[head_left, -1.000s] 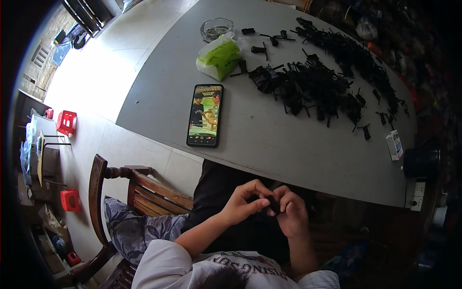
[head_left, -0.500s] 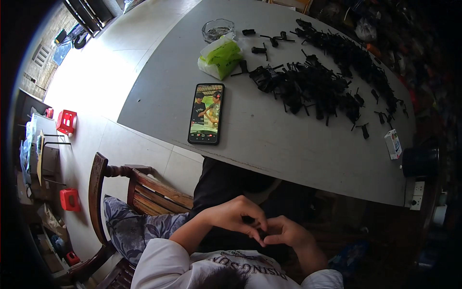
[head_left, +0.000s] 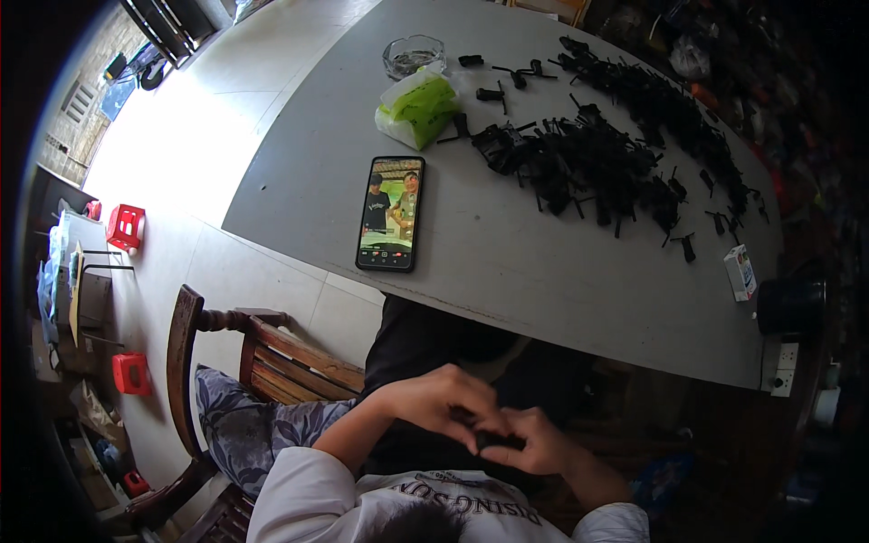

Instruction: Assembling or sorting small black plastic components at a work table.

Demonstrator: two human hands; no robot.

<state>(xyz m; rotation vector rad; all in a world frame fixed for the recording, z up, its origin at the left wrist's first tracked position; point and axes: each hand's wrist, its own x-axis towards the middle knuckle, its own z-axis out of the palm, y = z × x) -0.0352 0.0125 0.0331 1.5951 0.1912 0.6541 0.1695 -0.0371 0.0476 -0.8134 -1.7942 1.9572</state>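
Above my lap, below the table's near edge, my two hands meet. My right hand (head_left: 540, 443) is closed around a small black part (head_left: 493, 441), which shows between its thumb and fingers. My left hand (head_left: 448, 403) bends over from the left with curled fingers, its tips close against the same area. Whether it grips the black part too, or another piece, is hidden by the fingers. On the grey table (head_left: 543, 290), a heap of similar black plastic parts (head_left: 579, 163) with thin stems lies beyond my hands. A second long row of black parts (head_left: 670, 109) runs behind it.
A lit phone (head_left: 389, 214) lies near the table's left edge. Behind it are a green-and-white plastic packet (head_left: 418, 107) and a glass ashtray (head_left: 414, 56). At right stand a small white box (head_left: 740, 272) and a dark cup (head_left: 790, 304). A wooden chair (head_left: 294, 362) holds a patterned cushion (head_left: 237, 434).
My left fingers have curled in closer to my right hand. A black part now shows more plainly in the right hand's grip. The phone picture has changed.
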